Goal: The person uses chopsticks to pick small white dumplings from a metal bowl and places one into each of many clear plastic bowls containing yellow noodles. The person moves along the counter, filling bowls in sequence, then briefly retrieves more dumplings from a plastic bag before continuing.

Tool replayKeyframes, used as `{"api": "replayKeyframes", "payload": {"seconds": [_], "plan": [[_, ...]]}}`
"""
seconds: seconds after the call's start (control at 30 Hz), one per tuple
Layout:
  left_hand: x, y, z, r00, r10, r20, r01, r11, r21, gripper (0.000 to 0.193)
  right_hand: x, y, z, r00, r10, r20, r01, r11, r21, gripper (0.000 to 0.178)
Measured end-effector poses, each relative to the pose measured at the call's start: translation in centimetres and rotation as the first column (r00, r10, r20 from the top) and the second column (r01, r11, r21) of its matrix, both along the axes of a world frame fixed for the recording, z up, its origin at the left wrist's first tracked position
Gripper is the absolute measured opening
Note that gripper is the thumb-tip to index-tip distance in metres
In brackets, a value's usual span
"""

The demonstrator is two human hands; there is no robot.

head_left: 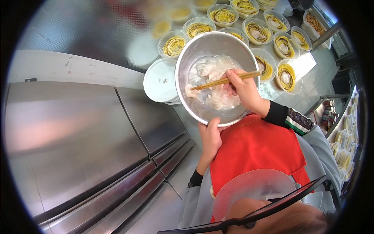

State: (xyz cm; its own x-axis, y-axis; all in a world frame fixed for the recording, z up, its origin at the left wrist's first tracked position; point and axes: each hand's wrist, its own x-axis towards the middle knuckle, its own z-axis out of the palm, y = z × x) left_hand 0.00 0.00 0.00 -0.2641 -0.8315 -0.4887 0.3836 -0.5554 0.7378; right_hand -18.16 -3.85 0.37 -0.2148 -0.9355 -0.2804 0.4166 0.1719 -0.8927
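My glasses (233, 223) sit closest. My left hand (211, 138) grips the near side of the bowl (208, 43); my right hand (243, 86) pinches chopsticks (224, 81) against pale pieces (212, 70) inside, probably soft, slippery, best nipped mid-piece.

Person in front of me wears a red apron (257, 150), centre-right, over a grey top (326, 158). Black cuffs: left one (196, 178) plain-looking, lower centre; right one (276, 113) meets a white-green stripe (293, 121), pale lettering. Clear curved plastic shield (241, 187), dark-framed glasses (284, 201), bottom.
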Motion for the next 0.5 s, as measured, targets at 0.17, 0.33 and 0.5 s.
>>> {"api": "replayKeyframes", "payload": {"seconds": [0.17,0.33,0.5], "plan": [[0.5,0.4,0.2,1.0,0.015,-0.015,-0.015,1.0,-0.004,0.048,-0.7,0.3,-1.1,0.917,-0.103,0.386,0.053,0.989,0.137,0.024],[-0.3,0.1,0.3,0.992,0.122,0.036,-0.123,0.992,0.028,0.05,-3.2,0.4,-0.3,0.834,-0.02,0.552,-0.026,0.997,0.074,0.024],[1.1,0.0,0.0,0.981,0.176,0.076,-0.177,0.984,0.01,0.049,-4.6,1.0,1.5,0.83,-0.026,0.558,-0.021,0.997,0.077,0.026]]}}
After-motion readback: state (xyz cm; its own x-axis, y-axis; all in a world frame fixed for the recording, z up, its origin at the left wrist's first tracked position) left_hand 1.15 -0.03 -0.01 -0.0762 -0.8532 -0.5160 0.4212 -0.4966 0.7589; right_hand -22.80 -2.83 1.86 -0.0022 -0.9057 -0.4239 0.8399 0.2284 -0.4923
